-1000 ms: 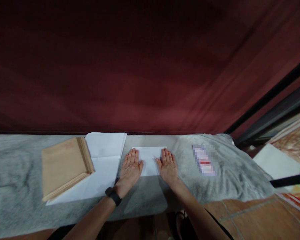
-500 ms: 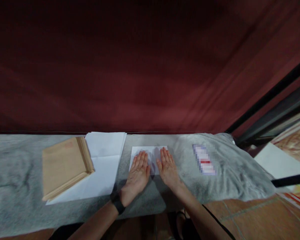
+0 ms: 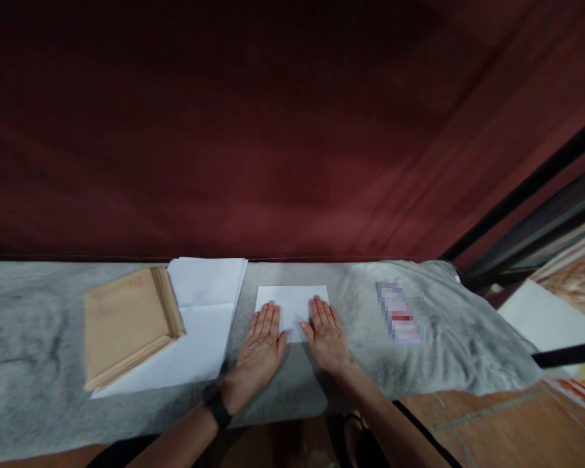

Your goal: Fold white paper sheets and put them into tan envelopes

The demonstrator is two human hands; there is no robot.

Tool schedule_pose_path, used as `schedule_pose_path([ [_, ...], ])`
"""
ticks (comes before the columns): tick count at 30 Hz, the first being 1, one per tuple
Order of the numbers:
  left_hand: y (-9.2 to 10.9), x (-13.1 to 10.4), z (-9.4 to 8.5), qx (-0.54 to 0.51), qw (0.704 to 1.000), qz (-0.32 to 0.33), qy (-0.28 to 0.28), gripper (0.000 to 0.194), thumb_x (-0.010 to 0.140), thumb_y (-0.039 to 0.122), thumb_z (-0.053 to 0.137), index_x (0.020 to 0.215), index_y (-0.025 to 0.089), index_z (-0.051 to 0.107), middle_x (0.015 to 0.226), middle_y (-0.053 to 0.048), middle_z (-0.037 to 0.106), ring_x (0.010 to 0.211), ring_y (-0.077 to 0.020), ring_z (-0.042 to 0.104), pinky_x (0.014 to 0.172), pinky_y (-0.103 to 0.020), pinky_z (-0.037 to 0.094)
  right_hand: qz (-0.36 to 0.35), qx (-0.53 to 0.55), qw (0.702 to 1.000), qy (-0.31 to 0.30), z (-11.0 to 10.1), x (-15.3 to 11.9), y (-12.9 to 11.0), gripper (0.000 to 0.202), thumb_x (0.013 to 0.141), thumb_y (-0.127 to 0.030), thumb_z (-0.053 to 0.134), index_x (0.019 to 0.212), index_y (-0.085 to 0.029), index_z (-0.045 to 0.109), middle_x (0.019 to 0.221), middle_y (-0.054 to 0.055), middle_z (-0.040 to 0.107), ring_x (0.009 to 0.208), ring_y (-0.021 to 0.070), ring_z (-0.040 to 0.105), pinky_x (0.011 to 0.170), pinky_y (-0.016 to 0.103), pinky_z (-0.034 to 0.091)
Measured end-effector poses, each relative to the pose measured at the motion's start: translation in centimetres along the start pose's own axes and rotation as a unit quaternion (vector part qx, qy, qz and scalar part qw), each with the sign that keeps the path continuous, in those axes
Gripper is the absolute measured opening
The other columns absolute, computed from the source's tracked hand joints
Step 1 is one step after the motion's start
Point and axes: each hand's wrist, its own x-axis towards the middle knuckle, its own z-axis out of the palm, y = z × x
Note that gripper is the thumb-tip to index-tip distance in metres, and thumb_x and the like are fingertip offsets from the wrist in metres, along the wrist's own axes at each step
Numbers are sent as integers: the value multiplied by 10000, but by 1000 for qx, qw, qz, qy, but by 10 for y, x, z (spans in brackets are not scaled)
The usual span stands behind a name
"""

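A small white sheet of paper (image 3: 294, 305), perhaps folded, lies on the grey cloth in front of me. My left hand (image 3: 263, 341) rests flat over its left edge, fingers stretched forward and thumb out. Across from it, my right hand (image 3: 327, 335) lies palm down on the right edge, its fingers also extended. Neither hand grips anything. To the left of my left hand is a stack of larger white paper sheets (image 3: 207, 331) with a crease across it. A pile of brown envelopes (image 3: 129, 325) partly covers those sheets.
A grey cloth (image 3: 361, 377) covers the long narrow surface. Right of my hands lies a blurred, pixelated packet (image 3: 400, 313). Behind the surface hangs a dark red curtain (image 3: 292, 162). Dark bars (image 3: 526, 188) and a white panel (image 3: 548, 318) stand at the right, above a tiled floor (image 3: 487, 422).
Both hands have slid back toward me and slightly outward, the left one more. More of the small white sheet's middle and far part now shows.
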Motion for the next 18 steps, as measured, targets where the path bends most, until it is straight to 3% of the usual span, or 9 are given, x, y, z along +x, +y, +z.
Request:
schedule_pose_path([
  [6,-12,-4,-3,-10,999,-42,17,613,989,381,367,1493,33,391,1554,-227,391,1492,-304,290,1192,-501,319,26,-26,999,3,0,-4,15,627,1053,-461,310,1519,-46,374,1542,192,428,1442,303,388,1180,471,306],
  [11,-24,5,-8,-87,992,-94,-11,579,962,321,389,1449,14,448,1541,-228,417,1438,-316,401,1165,-488,372,53,-41,998,0,1,-6,21,660,1044,-484,324,1499,-12,394,1530,229,430,1446,316,378,1178,486,299],
  [18,-48,23,-15,-284,935,-213,-4,509,891,371,517,1346,150,576,1409,-138,593,1313,-285,552,1082,-450,468,49,-27,998,9,-8,-3,11,649,1035,-439,375,1521,-9,348,1566,222,366,1475,331,323,1188,513,287],
])
